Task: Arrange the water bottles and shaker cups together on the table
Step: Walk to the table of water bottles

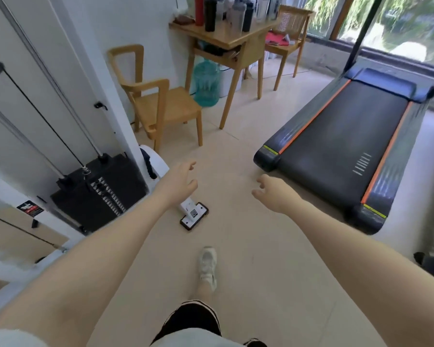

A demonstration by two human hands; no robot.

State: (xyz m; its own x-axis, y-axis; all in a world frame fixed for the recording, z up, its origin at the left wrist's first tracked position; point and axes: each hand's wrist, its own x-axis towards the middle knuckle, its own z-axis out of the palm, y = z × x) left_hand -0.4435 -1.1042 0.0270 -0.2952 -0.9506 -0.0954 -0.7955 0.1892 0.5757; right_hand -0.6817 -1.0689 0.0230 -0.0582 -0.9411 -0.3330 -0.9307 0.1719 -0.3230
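Far ahead, a small wooden table (229,38) carries a cluster of several bottles and shaker cups: a red bottle (199,10), a black bottle (210,13), a grey shaker cup (237,17) and more behind, their tops cut off by the frame edge. My left hand (179,182) and my right hand (277,195) are stretched out over the floor, well short of the table. Both are empty, with fingers loosely spread.
A wooden chair (158,106) stands left of the table, a second chair (292,28) with red cloth at its right. A teal water jug (206,82) sits under the table. A treadmill (341,146) fills the right, a weight machine (98,191) the left. My shoe (208,264) is on the floor.
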